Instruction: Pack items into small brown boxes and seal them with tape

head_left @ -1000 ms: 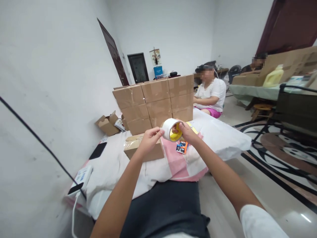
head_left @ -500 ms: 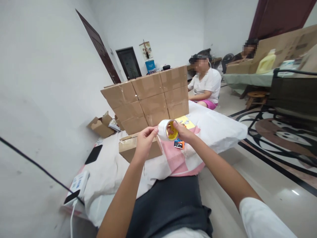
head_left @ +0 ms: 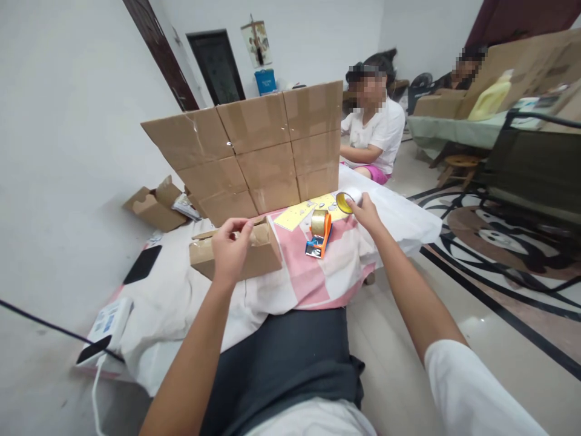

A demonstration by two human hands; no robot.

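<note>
The white roll of tape with a yellow core (head_left: 347,200) is in my right hand (head_left: 367,213), my fingers closed round its rim, held low over the far side of the desk beside the flat yellow sheet (head_left: 297,215); I cannot tell whether it touches the cloth. My left hand (head_left: 230,245) hovers over the small brown cardboard box (head_left: 261,257), thumb and forefinger pinched shut, though on what I cannot make out. Between my hands lies the orange and blue tape dispenser with its brown roll (head_left: 319,231), on the pink and white cloth (head_left: 313,281) covering the desk. Behind stands a wall of stacked brown cartons (head_left: 254,151). My grip on the roll is one-sided, so I think it could slip and roll off the desk edge nearby.
</note>
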